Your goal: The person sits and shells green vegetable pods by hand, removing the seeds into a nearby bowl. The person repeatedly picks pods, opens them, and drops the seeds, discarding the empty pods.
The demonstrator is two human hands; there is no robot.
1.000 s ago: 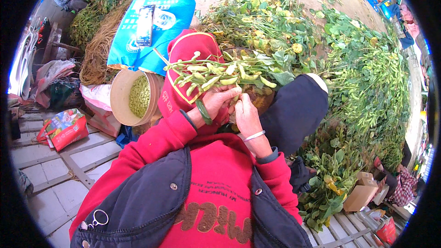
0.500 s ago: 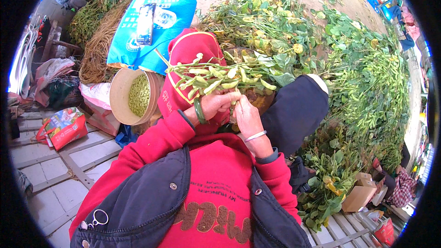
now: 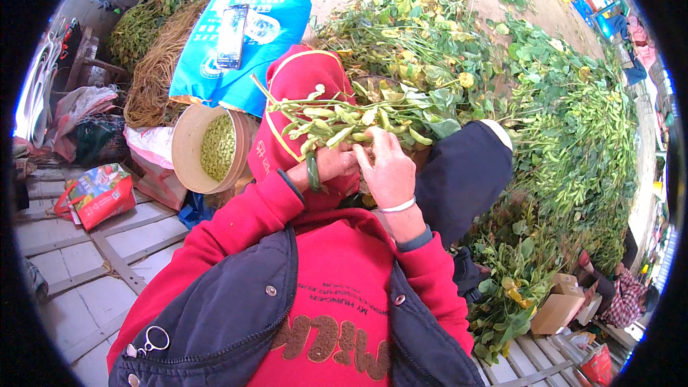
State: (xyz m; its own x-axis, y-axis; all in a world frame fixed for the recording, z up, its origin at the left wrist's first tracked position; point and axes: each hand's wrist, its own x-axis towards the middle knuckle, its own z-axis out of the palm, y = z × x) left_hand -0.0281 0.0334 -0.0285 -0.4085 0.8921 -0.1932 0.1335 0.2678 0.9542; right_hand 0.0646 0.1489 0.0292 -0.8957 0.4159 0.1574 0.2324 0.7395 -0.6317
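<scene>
A soybean stalk [image 3: 287, 104] with plump green pods lies across my lap, over the red cloth [image 3: 297, 75] on my left knee. My left hand [image 3: 333, 163], below a green bangle, is closed at the lower edge of the pods; what its fingers hold is hidden. Beside it, my right hand [image 3: 390, 168] reaches up among the pods with its back showing. Its thumb stands apart from the fingers, and the fingertips touch the pods. To the left stands a beige bucket [image 3: 185, 161] with shelled green beans [image 3: 218, 147] in it.
A blue sack [image 3: 193, 64] with a phone [image 3: 231, 37] on top lies beyond the bucket. Heaped bean plants [image 3: 573, 122] spread ahead and to the right. A red bag [image 3: 107, 201] stands on the left; a cardboard box [image 3: 557, 308] and another person [image 3: 625, 297] are at lower right.
My right hand has left its pinch against my left fingers and moved up and right, onto the pods. My left hand has stayed nearly in place.
</scene>
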